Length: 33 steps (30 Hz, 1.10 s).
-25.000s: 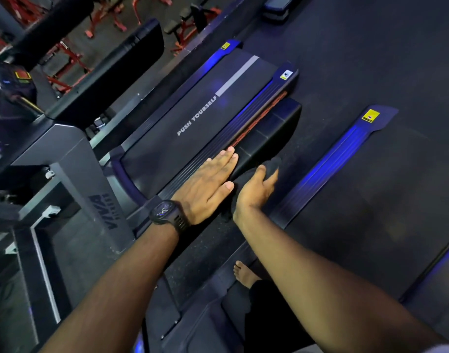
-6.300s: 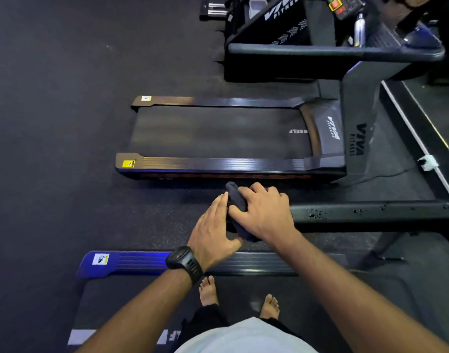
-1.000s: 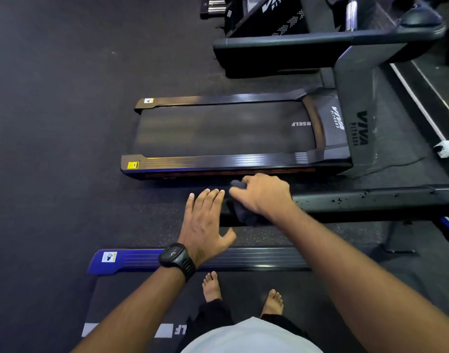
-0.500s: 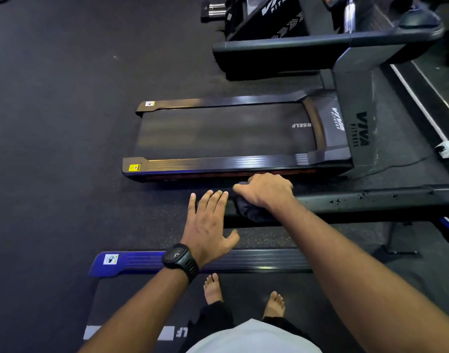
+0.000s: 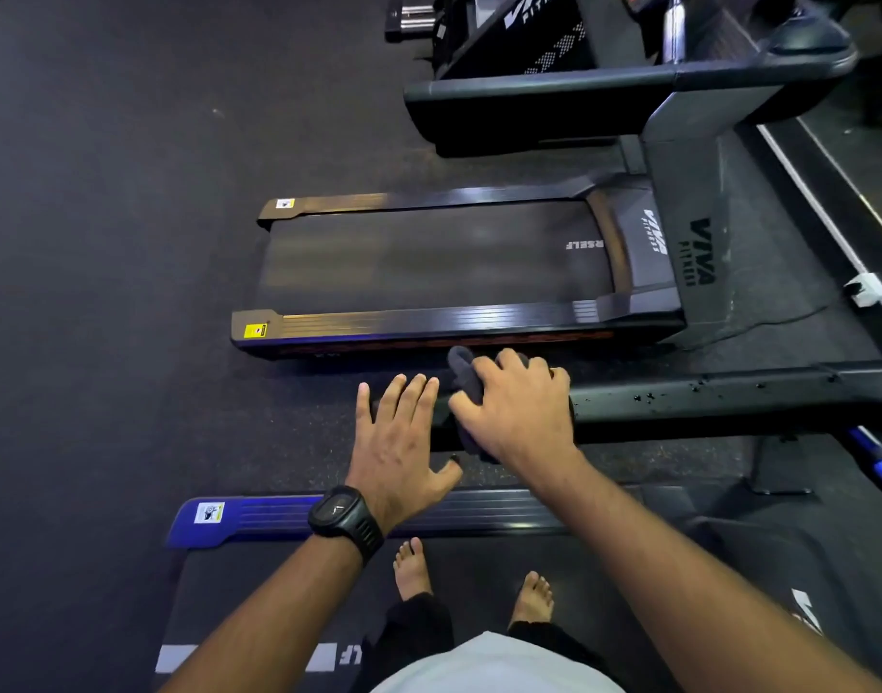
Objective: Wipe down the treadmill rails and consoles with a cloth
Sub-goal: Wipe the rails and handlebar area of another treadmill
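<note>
Furthest left, our left hand (image 5: 396,442), a black watch (image 5: 346,517) on its wrist, lies spread with fingers straight and apart, holding nothing, over the free end of the handrail (image 5: 729,397). Whether it presses on the rail or only hovers above it, we cannot tell. Just beside it the dark cloth (image 5: 461,365) sits bunched on top of the rail. Our right hand (image 5: 516,407) is curled over it, fingers wrapped down the far side, clamping cloth to rail. Further right the rail runs on bare, speckled with droplets (image 5: 651,395).

We judge the step in hand to be wiping this rail. To do it well, we should wrap the cloth round the rail so that top and sides are covered together, press evenly, and draw it rightward in one long pass through the droplets rather than scrub in place. The left hand can steady the rail end. If the bunched cloth smears the wet, we turn it to a drier face.
</note>
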{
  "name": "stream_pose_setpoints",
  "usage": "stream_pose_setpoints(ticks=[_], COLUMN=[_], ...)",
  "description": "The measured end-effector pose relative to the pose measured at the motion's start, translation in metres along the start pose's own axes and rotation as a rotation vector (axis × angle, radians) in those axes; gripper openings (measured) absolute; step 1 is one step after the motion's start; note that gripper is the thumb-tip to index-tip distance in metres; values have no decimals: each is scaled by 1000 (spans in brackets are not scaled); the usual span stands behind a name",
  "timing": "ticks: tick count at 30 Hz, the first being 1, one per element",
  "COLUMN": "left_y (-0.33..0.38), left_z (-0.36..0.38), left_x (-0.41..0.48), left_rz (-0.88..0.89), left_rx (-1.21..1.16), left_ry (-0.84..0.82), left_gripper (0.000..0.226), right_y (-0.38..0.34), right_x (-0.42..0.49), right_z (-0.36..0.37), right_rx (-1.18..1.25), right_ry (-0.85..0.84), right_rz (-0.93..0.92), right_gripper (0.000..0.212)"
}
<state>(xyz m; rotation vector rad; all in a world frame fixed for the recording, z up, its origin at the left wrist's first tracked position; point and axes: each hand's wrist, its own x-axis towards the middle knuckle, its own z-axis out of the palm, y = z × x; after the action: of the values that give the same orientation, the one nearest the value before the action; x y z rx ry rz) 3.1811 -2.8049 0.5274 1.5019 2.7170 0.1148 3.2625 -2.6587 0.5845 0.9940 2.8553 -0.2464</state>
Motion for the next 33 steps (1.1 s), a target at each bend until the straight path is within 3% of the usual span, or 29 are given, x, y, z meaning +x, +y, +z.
stream_pose_setpoints(ticks=[2,6,9,13,18,21,25,30,33], left_y=[2,3,4,4,9,14,15,19,21], left_z=[0,-1,-1,0,-5,-7,-4,-5,-7], left_x=[2,2,3,3,7,10,10,10,10], left_rz=[-9,-32,-30,-29,-57,-39,-53,-79,-87], left_rx=[-10,-26,-41,-27,-48,-52,-41,-37,-40], left_ry=[7,2,10,7,-22,-45,-6,-15,-11], left_gripper=[94,93,91,91,92,92,91,90,89], right_y=[6,8,6,15,16,17,22,26,23], right_x=[3,54,48,2,53,47,-1,50,43], right_z=[-1,-16,-12,-2,-19,-14,-3,-15,-11], right_rx=[20,104,108,18,98,106,5,104,98], right_ry=[-31,-369,-291,-35,-388,-309,-30,-381,-275], right_rz=[-29,154,176,-36,108,127,-80,47,49], right_gripper=[58,65,60,58,68,63,59,68,61])
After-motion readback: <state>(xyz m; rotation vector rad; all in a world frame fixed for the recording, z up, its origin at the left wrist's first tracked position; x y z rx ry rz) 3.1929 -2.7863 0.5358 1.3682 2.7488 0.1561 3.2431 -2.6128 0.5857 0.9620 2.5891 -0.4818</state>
